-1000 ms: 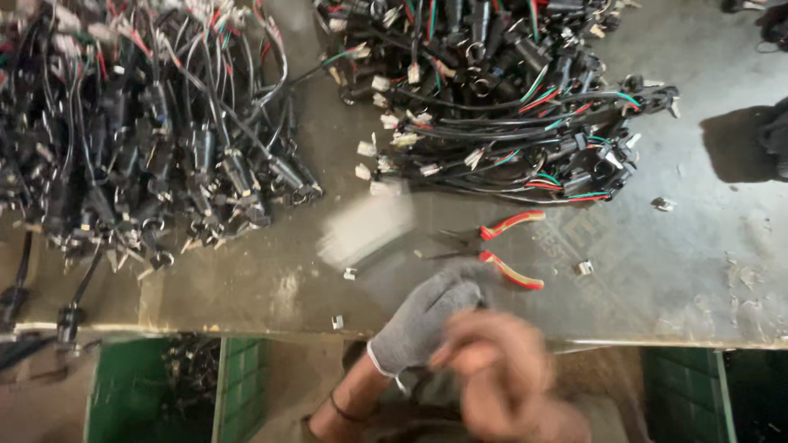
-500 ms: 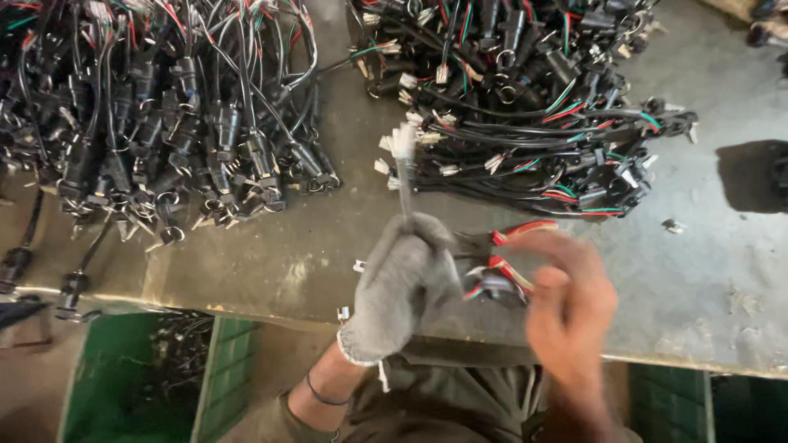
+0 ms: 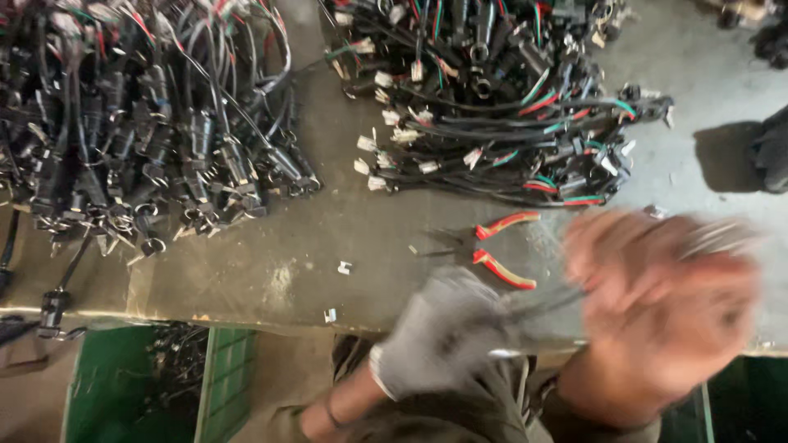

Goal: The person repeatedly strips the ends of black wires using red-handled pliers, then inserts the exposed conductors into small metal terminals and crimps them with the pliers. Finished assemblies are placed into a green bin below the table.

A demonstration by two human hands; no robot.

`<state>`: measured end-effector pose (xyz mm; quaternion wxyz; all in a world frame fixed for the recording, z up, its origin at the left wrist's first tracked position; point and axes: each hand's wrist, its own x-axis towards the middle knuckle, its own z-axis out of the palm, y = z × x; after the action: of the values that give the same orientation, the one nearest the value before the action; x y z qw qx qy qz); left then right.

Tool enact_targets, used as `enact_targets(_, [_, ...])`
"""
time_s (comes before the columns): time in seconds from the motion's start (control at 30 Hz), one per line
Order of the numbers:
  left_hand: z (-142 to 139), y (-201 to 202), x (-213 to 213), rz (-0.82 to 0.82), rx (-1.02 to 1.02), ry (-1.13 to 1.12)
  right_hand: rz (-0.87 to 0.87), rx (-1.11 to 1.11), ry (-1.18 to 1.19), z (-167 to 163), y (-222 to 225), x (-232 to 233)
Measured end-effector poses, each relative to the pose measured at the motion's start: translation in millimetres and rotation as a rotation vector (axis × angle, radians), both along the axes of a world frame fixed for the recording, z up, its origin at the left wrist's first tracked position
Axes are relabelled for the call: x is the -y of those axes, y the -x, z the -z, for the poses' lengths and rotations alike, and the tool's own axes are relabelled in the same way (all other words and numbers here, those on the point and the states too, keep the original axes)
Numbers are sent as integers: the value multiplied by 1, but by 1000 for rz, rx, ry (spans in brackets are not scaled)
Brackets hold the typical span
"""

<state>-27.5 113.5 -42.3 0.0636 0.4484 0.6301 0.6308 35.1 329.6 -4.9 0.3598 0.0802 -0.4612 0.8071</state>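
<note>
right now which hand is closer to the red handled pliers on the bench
Left. The gloved left hand sits just below the red-handled pliers, nearly under the handles. The bare right hand, blurred, is further off to their right.

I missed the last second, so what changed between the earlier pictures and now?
The bare right hand swung out rightward, blurred; the grey-gloved left hand dropped back to the bench edge, a thin dark wire stretched between them. The red-handled pliers and black wire bundles stayed put.
</note>
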Motion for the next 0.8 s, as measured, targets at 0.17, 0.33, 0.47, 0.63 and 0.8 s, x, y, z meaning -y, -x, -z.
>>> enact_targets(0.17, [28, 23, 8, -105, 1036, -247, 426, 491, -721, -1, 50, 16])
enact_targets(0.33, [34, 41, 21, -138, 858, -149, -354, 848, -511, 71, 27, 74])
enact_targets(0.47, [30, 25, 7, -442, 401, -12, 111, 890, -1076, 116, 15, 67])
enact_targets(0.63, [38, 5, -5, -369, 569, -166, -228, 726, -452, 95, 22, 49])
enact_targets(0.8, [32, 16, 20, -261, 542, -157, -187, 501, -816, 83, 15, 40])
